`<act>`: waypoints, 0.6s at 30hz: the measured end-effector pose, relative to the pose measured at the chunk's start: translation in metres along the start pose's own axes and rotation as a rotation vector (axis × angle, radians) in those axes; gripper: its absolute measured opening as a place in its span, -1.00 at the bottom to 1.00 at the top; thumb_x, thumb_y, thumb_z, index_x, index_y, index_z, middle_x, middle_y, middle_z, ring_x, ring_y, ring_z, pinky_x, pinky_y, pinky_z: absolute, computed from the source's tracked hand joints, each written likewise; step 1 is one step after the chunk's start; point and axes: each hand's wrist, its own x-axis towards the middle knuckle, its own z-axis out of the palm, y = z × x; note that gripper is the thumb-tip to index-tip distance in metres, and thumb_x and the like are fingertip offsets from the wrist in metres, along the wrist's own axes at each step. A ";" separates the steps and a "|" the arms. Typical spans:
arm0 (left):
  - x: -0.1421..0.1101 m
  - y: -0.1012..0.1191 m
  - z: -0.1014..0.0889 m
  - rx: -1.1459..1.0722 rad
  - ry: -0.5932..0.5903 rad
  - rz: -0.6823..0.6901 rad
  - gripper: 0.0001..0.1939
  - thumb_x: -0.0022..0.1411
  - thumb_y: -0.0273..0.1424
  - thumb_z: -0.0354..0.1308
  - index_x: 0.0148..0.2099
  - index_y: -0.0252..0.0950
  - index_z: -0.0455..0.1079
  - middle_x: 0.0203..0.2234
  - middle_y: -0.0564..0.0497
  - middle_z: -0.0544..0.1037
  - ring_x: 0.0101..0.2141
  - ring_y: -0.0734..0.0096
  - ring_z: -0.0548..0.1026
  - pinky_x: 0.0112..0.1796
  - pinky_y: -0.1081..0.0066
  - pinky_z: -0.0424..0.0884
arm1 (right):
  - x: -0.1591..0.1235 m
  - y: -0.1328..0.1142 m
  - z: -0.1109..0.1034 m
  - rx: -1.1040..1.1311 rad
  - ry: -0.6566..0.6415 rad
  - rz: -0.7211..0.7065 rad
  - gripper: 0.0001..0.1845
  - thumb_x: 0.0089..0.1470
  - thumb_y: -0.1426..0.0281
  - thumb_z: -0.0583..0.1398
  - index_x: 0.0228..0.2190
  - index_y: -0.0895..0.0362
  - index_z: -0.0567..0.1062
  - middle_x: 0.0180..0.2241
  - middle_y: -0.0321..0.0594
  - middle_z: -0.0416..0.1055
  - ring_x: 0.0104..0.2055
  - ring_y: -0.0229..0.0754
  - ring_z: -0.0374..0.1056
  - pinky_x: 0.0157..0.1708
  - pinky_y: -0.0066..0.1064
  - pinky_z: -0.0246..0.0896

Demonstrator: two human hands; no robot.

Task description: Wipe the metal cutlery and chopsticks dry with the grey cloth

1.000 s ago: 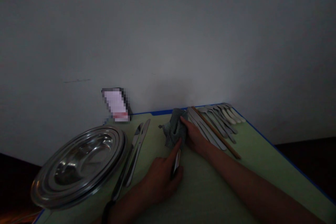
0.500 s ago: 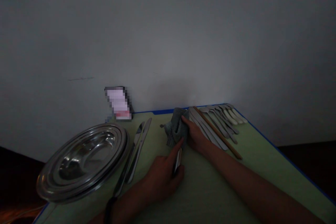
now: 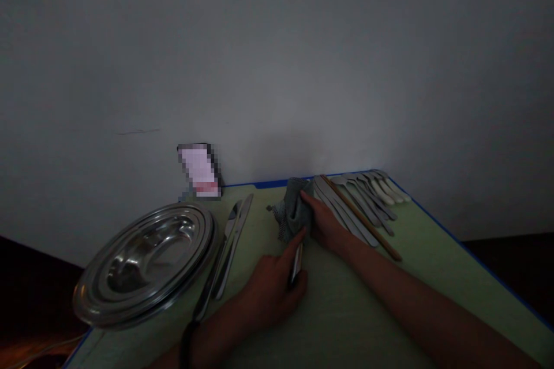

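My left hand [image 3: 274, 288] is closed round the metal handle of a table knife [image 3: 296, 265], index finger stretched along it toward the cloth. The knife's far end is hidden inside a grey-green cloth [image 3: 298, 210], so its blade does not show. From the right, my right hand [image 3: 326, 225] grips that bunched cloth around the knife, thumb on top. A checked flap of the cloth hangs out on the left. Two more table knives [image 3: 229, 248] lie side by side on the table, left of my left hand.
Stacked oval steel dishes [image 3: 151, 265] stand at the left of the green table [image 3: 346, 311]. A phone [image 3: 199, 170] with a blurred screen leans on the wall. To the right lie several flat knives [image 3: 346, 213], wooden chopsticks [image 3: 363, 219], forks and spoons [image 3: 363, 202], some white-handled [image 3: 385, 190].
The whole view has shifted a little, so everything appears slightly farther right. Both hands keep the same hold on the knife and cloth.
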 end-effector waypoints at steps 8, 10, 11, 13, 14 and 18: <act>0.002 -0.001 0.000 -0.043 0.016 0.145 -0.58 0.23 -0.45 -0.09 0.13 -0.10 0.23 -0.54 0.12 0.47 -0.58 0.51 0.37 -0.44 0.50 0.23 | 0.002 0.001 -0.002 0.091 -0.058 -0.009 -0.54 0.07 0.06 0.03 -0.27 0.16 0.48 -0.36 -0.11 0.53 -0.18 -0.09 0.42 -0.16 -0.26 0.30; 0.002 -0.002 0.000 -0.028 0.018 0.120 -0.51 0.22 -0.45 -0.09 0.20 -0.14 0.12 -0.61 0.15 0.40 -0.62 0.50 0.34 -0.50 0.51 0.20 | 0.002 0.000 -0.001 0.112 -0.058 -0.021 -0.52 0.09 0.05 -0.02 -0.29 0.15 0.49 -0.35 -0.12 0.53 -0.17 -0.09 0.41 -0.16 -0.26 0.29; 0.002 -0.002 0.001 -0.019 0.019 0.100 -0.47 0.22 -0.44 -0.08 0.24 -0.17 0.03 -0.64 0.16 0.37 -0.63 0.49 0.32 -0.52 0.51 0.18 | 0.002 0.000 0.000 0.104 -0.053 -0.015 -0.54 0.09 0.08 -0.01 -0.30 0.15 0.49 -0.35 -0.13 0.53 -0.17 -0.10 0.41 -0.15 -0.26 0.28; 0.002 -0.003 0.002 -0.008 0.022 0.055 -0.37 0.22 -0.40 -0.07 0.30 -0.25 -0.17 -0.66 0.17 0.33 -0.63 0.46 0.30 -0.54 0.50 0.16 | 0.003 0.002 -0.001 0.055 -0.033 -0.004 -0.65 0.06 0.17 0.05 -0.34 0.16 0.50 -0.37 -0.15 0.54 -0.18 -0.11 0.41 -0.14 -0.27 0.27; 0.001 -0.003 0.003 -0.006 0.025 0.037 -0.33 0.23 -0.37 -0.07 0.32 -0.28 -0.26 -0.65 0.17 0.32 -0.62 0.45 0.30 -0.55 0.50 0.16 | 0.004 0.003 -0.002 0.022 -0.029 -0.012 -0.71 0.03 0.23 0.09 -0.36 0.17 0.51 -0.38 -0.16 0.54 -0.18 -0.11 0.41 -0.13 -0.27 0.26; 0.001 -0.004 0.004 -0.016 0.035 0.005 -0.27 0.25 -0.34 -0.10 0.32 -0.32 -0.42 -0.60 0.13 0.36 -0.58 0.42 0.33 -0.50 0.47 0.21 | 0.007 0.006 -0.007 -0.056 -0.037 -0.061 -0.81 -0.08 0.33 0.19 -0.44 0.20 0.52 -0.43 -0.19 0.54 -0.21 -0.12 0.42 -0.11 -0.29 0.23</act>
